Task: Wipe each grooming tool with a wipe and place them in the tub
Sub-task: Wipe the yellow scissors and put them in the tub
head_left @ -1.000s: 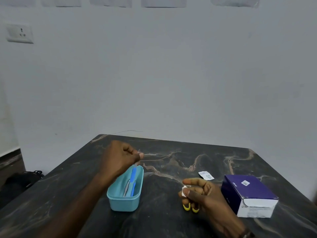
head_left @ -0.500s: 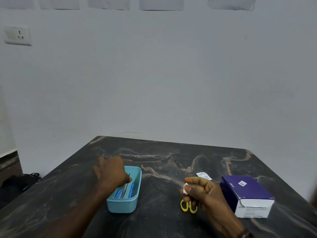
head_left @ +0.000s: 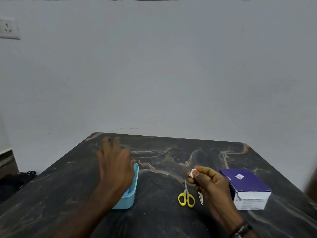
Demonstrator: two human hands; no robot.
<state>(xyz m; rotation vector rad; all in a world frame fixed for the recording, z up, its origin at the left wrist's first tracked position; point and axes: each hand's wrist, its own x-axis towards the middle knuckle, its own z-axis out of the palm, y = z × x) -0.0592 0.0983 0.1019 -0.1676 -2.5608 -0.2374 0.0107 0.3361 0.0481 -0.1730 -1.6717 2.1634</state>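
Observation:
A light blue tub [head_left: 132,191] stands left of centre on the dark marble table, mostly covered by my left hand [head_left: 115,167]. That hand hovers over it with fingers spread and holds nothing; a blue tool shows inside at the tub's near end. My right hand [head_left: 208,182] pinches a small white wipe [head_left: 192,173] between thumb and forefinger. Just below and left of it lie small scissors with yellow handles [head_left: 186,197] and a slim metal tool [head_left: 200,198], flat on the table.
A purple and white box [head_left: 247,186] sits to the right of my right hand. The table [head_left: 163,217] ends at a white wall behind. Dark items lie on the floor at the far left.
My left hand lowered a tool into the tub, let it go, and now lifts open above the tub. My right hand rose slightly with the wipe, uncovering the scissors and metal tool.

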